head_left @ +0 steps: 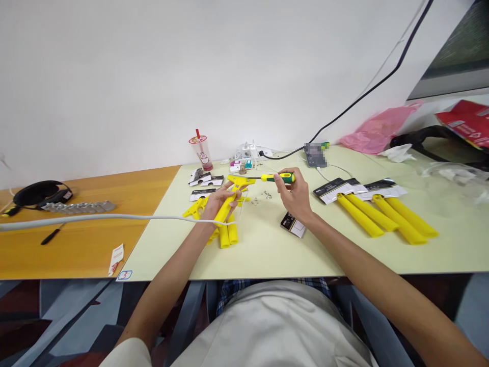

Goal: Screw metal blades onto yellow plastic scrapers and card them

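Right hand (297, 196) closes around a green-and-yellow screwdriver (287, 178) while, on my remote view, the left hand (216, 205) grips a yellow T-shaped tool (226, 208); small metal pieces (267, 194) lie between both hands on the desk (260, 255).

From my remote seat, I make out a smooth plastic scraper (226, 208), glossy screwdriver handle (287, 178) and, left, wood-look tabletop (132, 196).

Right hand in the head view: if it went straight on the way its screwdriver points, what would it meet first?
Most likely the head of the yellow T-shaped tool in the left hand; the screwdriver tip appears at or very near it, though depth is unclear.
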Action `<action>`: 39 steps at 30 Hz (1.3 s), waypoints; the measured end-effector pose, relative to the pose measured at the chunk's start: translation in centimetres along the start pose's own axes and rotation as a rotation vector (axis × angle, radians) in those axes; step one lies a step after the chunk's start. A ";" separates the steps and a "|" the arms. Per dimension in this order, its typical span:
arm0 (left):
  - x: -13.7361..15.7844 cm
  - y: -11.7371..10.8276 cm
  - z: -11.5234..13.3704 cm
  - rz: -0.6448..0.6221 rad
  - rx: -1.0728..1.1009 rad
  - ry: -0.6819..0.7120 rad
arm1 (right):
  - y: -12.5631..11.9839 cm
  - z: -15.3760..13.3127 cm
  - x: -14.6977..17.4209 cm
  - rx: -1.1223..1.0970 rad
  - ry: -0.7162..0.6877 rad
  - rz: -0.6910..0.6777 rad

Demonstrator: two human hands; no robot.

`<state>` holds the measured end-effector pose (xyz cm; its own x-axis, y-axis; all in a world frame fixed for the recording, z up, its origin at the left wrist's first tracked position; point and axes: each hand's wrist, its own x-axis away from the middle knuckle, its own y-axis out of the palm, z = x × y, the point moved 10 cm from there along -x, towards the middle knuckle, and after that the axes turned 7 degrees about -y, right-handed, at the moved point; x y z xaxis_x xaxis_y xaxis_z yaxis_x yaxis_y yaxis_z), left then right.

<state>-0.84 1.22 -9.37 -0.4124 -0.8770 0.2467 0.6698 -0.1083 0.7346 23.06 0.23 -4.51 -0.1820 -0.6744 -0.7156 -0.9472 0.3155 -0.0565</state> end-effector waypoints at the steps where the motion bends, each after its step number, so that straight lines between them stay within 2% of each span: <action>1: 0.0 0.1 0.0 -0.002 0.004 0.001 | 0.0 0.0 0.0 -0.001 0.000 0.000; 9: -0.1 -0.3 0.4 0.027 -0.027 0.006 | -0.6 -0.9 0.0 -0.012 -0.036 0.050; 17: -0.2 -0.4 0.5 0.053 -0.025 0.055 | -0.6 -1.0 -0.2 -0.001 -0.034 0.037; 39: -0.3 -0.3 1.2 0.057 -0.208 0.155 | -0.5 -0.6 -0.3 0.014 -0.005 0.033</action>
<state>-1.66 2.10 -8.94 -0.2812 -0.9440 0.1726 0.8085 -0.1361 0.5725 23.43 -0.18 -3.86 -0.2112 -0.6603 -0.7207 -0.9372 0.3463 -0.0426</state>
